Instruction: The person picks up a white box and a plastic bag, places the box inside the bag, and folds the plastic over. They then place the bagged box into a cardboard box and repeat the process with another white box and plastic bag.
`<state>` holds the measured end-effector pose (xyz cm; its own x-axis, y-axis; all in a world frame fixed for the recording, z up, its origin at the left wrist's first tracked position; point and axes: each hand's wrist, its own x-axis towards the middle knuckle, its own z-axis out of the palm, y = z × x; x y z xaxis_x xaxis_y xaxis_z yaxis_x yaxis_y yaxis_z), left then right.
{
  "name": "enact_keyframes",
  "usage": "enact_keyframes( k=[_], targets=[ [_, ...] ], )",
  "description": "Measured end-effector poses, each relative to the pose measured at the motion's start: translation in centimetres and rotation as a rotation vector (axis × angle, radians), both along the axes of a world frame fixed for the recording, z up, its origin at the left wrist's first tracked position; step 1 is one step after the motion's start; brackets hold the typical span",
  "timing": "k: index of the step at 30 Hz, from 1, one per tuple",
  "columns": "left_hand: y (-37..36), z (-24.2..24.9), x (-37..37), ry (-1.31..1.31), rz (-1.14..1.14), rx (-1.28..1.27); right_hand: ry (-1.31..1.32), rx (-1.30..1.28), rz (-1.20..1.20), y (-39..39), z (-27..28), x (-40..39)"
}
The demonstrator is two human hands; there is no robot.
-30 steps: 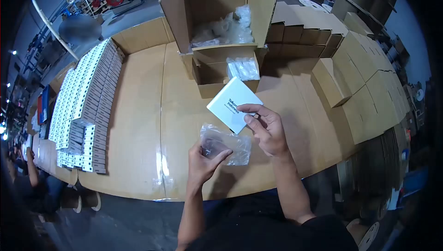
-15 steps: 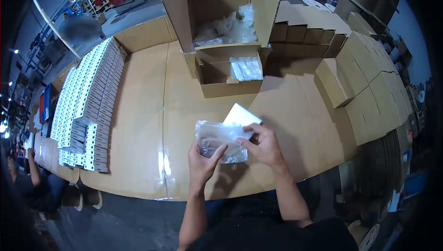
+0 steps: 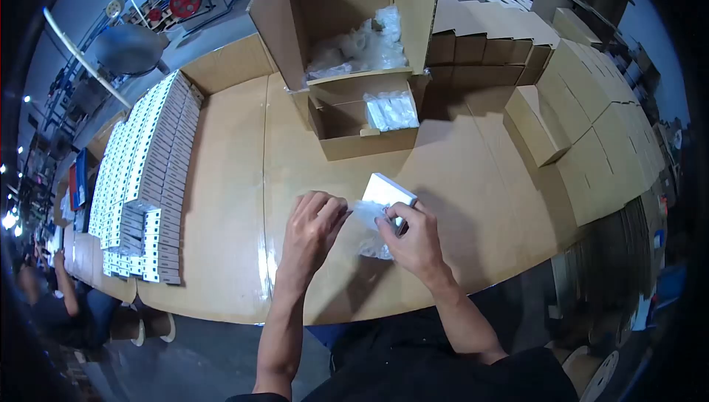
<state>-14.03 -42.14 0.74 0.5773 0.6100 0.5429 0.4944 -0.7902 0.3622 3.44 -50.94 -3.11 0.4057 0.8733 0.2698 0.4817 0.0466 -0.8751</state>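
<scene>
Over the cardboard-covered table, my right hand [image 3: 416, 243] grips a small white box [image 3: 385, 190] together with a clear plastic bag [image 3: 367, 215]. The box tilts up behind the bag, and part of the bag hangs crumpled below my right fingers. On the other side, my left hand [image 3: 314, 228] is closed in a pinch at the bag's left edge, its back turned up. Its fingertips are partly hidden. Ahead of both hands sits an open carton [image 3: 369, 145] with several plastic-wrapped packs [image 3: 391, 111] on its right side.
A large open box [image 3: 277, 32] of clear bags [image 3: 362, 51] stands behind the carton. Stacked white boxes [image 3: 151, 173] line the left side. Brown cartons [image 3: 609, 154] are piled at the right. Another person [image 3: 63, 298] is at the far lower left.
My left hand has turned over from supporting the bag to pinching its left edge. The bag looks narrower and more bunched. The white box stays in my right hand, more of it showing.
</scene>
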Motion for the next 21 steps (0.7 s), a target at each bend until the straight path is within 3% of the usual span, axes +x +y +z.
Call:
enact_keyframes(
  k=[11, 15, 16, 21],
  targets=[
    [0.6, 0.7, 0.4, -0.010, -0.165, -0.711, -0.225, 0.031, 0.062, -0.1, -0.6, -0.7],
    [0.8, 0.9, 1.3, -0.052, -0.263, -0.690, -0.209, -0.025, 0.122, -0.5, -0.8, -0.4],
    [1.1, 0.5, 1.5, 0.026, -0.164, -0.718, -0.181, -0.033, 0.134, -0.6, -0.5, -0.3],
    [1.7, -1.2, 1.5, -0.378, -0.263, -0.865, 0.016, -0.142, 0.161, -1.0, -0.6, 0.6]
  ],
)
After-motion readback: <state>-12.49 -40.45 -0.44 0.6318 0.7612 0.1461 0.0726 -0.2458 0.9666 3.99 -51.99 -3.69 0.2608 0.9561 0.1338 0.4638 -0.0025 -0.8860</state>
